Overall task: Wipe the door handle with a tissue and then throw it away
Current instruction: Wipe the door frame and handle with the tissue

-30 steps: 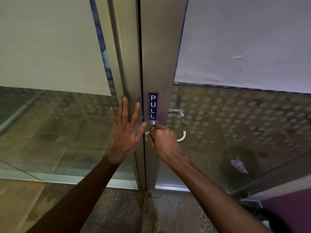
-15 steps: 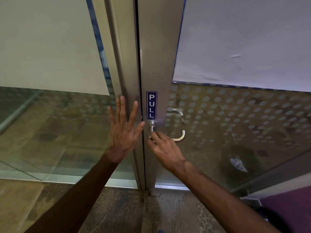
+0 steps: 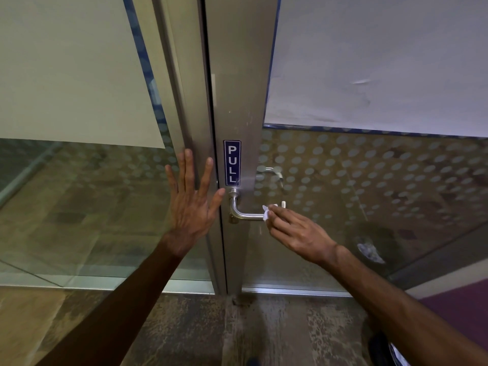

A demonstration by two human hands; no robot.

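A brushed-metal lever door handle (image 3: 244, 211) sticks out from the steel door frame, just below a blue PULL sign (image 3: 232, 163). My right hand (image 3: 295, 231) pinches a small white tissue (image 3: 267, 213) against the handle's right part; only a corner of the tissue shows. My left hand (image 3: 191, 204) lies flat with fingers spread on the glass panel and frame, left of the handle, thumb tip close to the handle's base.
The glass door (image 3: 369, 194) has a dotted film and a frosted upper pane. A second handle (image 3: 274, 175) shows behind the glass. A bin (image 3: 383, 347) edge sits at the bottom right on the stone floor.
My right hand has slid with the tissue from the handle's base rightward along the lever, baring the bend and the left part. My left hand stays flat on the glass.
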